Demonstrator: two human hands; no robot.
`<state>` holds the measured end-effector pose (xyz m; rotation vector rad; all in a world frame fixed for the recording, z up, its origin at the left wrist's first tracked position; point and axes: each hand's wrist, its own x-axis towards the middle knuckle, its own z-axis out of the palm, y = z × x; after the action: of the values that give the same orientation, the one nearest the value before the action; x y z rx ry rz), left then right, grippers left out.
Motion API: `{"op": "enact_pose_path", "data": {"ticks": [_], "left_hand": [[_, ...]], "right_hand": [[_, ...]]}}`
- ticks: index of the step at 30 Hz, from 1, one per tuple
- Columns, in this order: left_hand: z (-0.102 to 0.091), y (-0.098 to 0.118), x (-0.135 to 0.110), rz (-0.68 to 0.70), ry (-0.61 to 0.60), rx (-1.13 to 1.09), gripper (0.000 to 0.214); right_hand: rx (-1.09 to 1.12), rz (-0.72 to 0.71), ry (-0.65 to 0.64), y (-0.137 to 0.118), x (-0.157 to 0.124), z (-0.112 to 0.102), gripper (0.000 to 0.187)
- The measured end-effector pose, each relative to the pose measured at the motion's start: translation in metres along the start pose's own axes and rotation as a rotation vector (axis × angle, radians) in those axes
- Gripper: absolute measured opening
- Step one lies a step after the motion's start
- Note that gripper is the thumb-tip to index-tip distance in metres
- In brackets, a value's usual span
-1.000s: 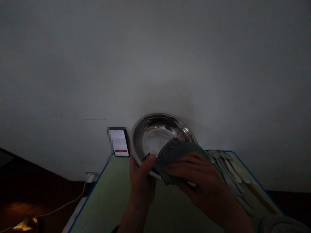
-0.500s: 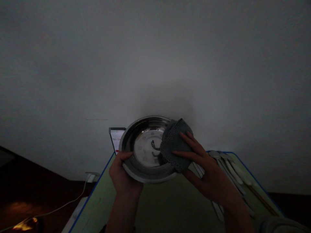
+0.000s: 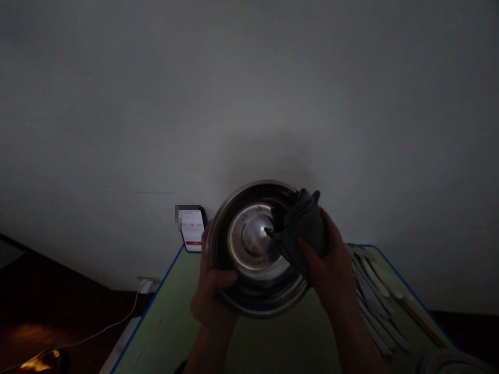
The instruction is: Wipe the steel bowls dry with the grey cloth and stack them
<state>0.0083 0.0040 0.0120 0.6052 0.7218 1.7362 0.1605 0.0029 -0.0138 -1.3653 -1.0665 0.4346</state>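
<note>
A shiny round metal basin point(image 3: 249, 239) is held up over the green table, its hollow inside turned toward me. My left hand point(image 3: 214, 291) grips its lower left rim, thumb over the inner edge and fingers behind. A dark checked cloth point(image 3: 304, 228) lies bunched against the basin's right side, covering part of the rim and inner wall. Closed around that cloth is my right hand point(image 3: 331, 259), with the thumb in front; its other fingers are mostly hidden behind cloth and basin.
A phone point(image 3: 192, 231) with a lit screen leans on the wall at the table's back left. Several spoons and other long utensils point(image 3: 376, 296) lie along the right side of the blue-edged green table point(image 3: 163, 322). A white cable and plug point(image 3: 145, 285) hang at left.
The basin has shifted right and now faces me more squarely, uncovering more of the phone. My right hand has gone from fingers spread over the cloth to gripping it at the rim.
</note>
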Motion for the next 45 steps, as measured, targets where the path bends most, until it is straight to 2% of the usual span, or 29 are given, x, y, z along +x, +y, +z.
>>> {"op": "enact_pose_path", "data": {"ticks": [2,4,8,15,18,24,27,29,32,34,36,38,40,43,45], "left_hand": [[0.003,0.004,0.0,-0.047,-0.033,-0.023,0.06],[0.005,0.008,0.002,-0.103,-0.056,-0.009,0.063],[0.002,0.018,0.008,-0.179,-0.092,0.042,0.059],[-0.005,0.026,0.014,-0.318,-0.218,0.092,0.059],[-0.011,0.024,0.018,-0.312,-0.273,0.117,0.061],[-0.024,0.015,0.038,-0.281,-0.31,0.2,0.045],[-0.023,0.018,0.04,-0.342,-0.41,0.245,0.051],[-0.019,0.025,0.032,-0.356,-0.479,0.231,0.055],[-0.015,0.039,0.008,-0.337,-0.582,0.263,0.057],[-0.013,0.05,-0.008,-0.287,-0.698,0.331,0.057],[-0.012,0.06,-0.017,-0.21,-0.828,0.375,0.055],[-0.01,0.066,-0.018,-0.148,-0.899,0.38,0.054],[-0.007,0.07,-0.015,-0.124,-0.9,0.363,0.053],[-0.003,0.07,-0.015,-0.084,-0.826,0.279,0.053],[-0.003,0.068,-0.021,-0.05,-0.765,0.213,0.052]], "right_hand": [[-0.051,0.052,-0.047,0.003,0.004,-0.006,0.056],[-0.087,0.042,-0.051,0.004,0.006,-0.008,0.051],[-0.158,-0.058,-0.017,0.003,0.004,-0.007,0.049],[-0.174,-0.279,-0.118,0.003,0.003,-0.012,0.04],[-0.125,-0.355,-0.129,0.001,0.005,-0.015,0.034],[-0.165,-0.289,-0.15,0.003,0.007,-0.007,0.021],[-0.207,-0.281,-0.156,0.006,0.008,-0.003,0.018],[-0.225,-0.282,-0.138,0.005,0.007,-0.005,0.02],[-0.245,-0.298,-0.17,-0.003,0.0,-0.015,0.024],[-0.242,-0.341,-0.216,-0.012,-0.005,-0.025,0.024],[-0.217,-0.391,-0.219,-0.02,-0.009,-0.032,0.024],[-0.178,-0.419,-0.172,-0.027,-0.009,-0.034,0.026],[-0.145,-0.425,-0.103,-0.034,-0.008,-0.032,0.03],[-0.127,-0.442,-0.002,-0.044,-0.009,-0.029,0.032],[-0.12,-0.449,0.02,-0.049,-0.014,-0.032,0.032]]}}
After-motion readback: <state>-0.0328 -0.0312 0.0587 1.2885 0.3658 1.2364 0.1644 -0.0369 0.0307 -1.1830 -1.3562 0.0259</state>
